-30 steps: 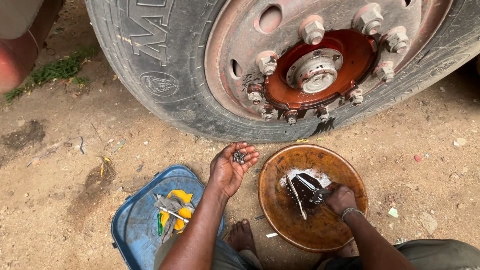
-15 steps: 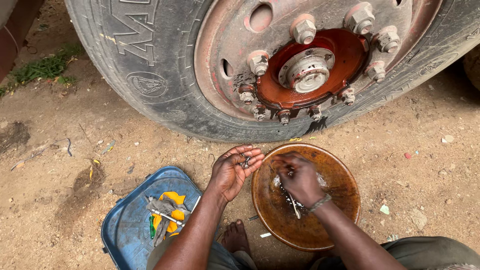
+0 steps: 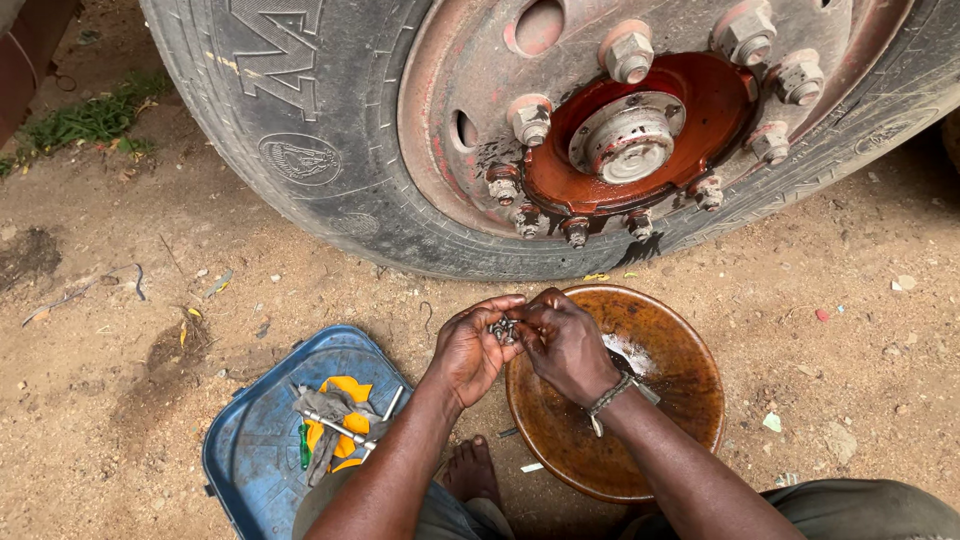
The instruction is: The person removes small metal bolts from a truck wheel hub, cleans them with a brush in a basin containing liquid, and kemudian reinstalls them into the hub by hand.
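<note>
One wheel (image 3: 560, 130), one brown bowl (image 3: 680, 370), one blue tray (image 3: 250, 450), two hands (image 3: 470, 350).

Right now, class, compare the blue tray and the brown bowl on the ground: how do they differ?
The blue tray is angular; the brown bowl is round. The tray holds tools and yellow rags; the bowl looks stained, its contents partly hidden. The left hand and right hand meet at the bowl's rim, not the tray. Both sit on dirt.

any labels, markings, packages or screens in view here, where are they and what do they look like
No packages, paper labels or screens.
Raised lettering on the black rubber tyre sidewall: top left, large moulded block shapes, black on black, dusty.
Round moulded emblem: on the sidewall below the lettering, a raised oval ring, black.
Small paper-like scraps: on the dirt at right, pale; too small to tell any print.
</note>
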